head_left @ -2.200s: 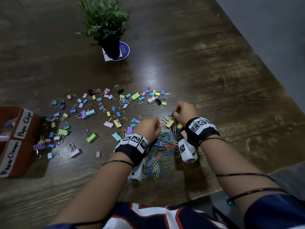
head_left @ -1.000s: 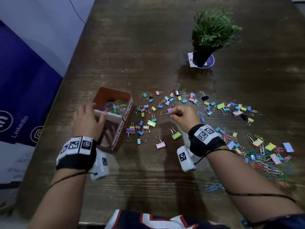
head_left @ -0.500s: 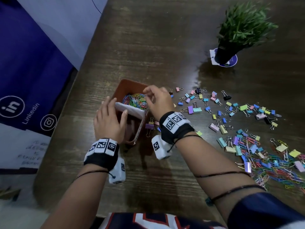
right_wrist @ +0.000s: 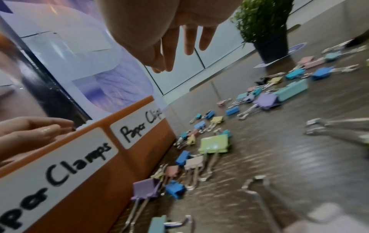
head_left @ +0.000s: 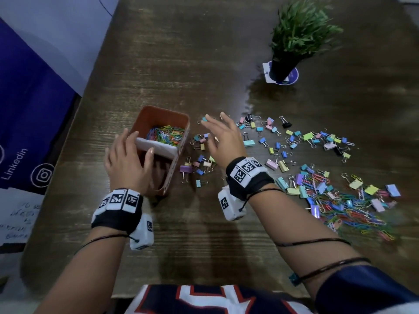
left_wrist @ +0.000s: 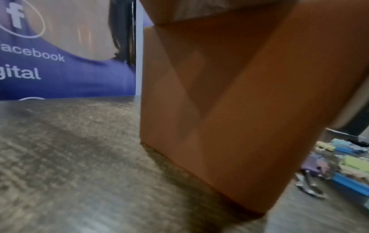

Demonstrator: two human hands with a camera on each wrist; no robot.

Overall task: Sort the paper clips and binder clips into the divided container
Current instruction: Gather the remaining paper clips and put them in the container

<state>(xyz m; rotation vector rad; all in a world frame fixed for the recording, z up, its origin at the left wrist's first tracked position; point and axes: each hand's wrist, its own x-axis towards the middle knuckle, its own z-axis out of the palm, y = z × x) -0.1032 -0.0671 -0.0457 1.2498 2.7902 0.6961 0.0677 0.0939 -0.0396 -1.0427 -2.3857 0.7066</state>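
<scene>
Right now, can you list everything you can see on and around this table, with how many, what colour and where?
Divided container: one, orange-brown, left of centre on the table, labelled Paper Clamps and Paper Clips.
Paper clips in container: many, mixed colours, in the far compartment.
Loose paper clips: many, mixed colours, a heap at the right.
Binder clips: dozens, pastel colours and a few black, scattered right of the container.
Potted plant: one, green in a black pot, far right.
Table: one, dark wood.
Banner: one, blue and white with social media logos, left of the table.
Left hand: fingers straight, resting on the container's near end.
Right hand: fingers spread, empty, above the binder clips.
</scene>
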